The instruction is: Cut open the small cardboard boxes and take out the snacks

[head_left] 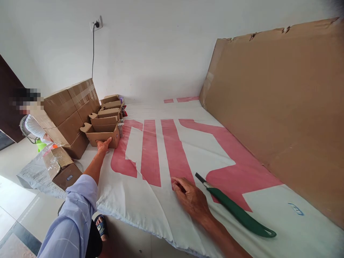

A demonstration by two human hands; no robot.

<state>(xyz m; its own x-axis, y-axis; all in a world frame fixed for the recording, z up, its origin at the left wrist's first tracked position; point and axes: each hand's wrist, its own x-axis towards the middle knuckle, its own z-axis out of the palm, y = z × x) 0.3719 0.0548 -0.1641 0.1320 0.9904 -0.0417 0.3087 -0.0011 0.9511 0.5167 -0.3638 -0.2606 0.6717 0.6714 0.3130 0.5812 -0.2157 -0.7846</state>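
My left hand (104,144) grips the lower front of an open cardboard box (94,139), the nearest in a row of small boxes. Its thumb lies against the front panel, and the other fingers are partly hidden. Behind it stand several similar open cardboard boxes (109,113) with flaps raised. My right hand (190,196) rests low over the white and red cloth (153,200), its fingers curled and pressed together; whatever may be in them is hidden. Right of this hand lies a long tool with a curved green handle (239,213) and a short dark tip.
Large taped cartons (72,114) stand left of the row, with a smaller carton (63,168) before them. Behind them a person (33,125) is partly visible. A big cardboard sheet (276,107) leans along the right. A plugged socket (96,24) is on the wall.
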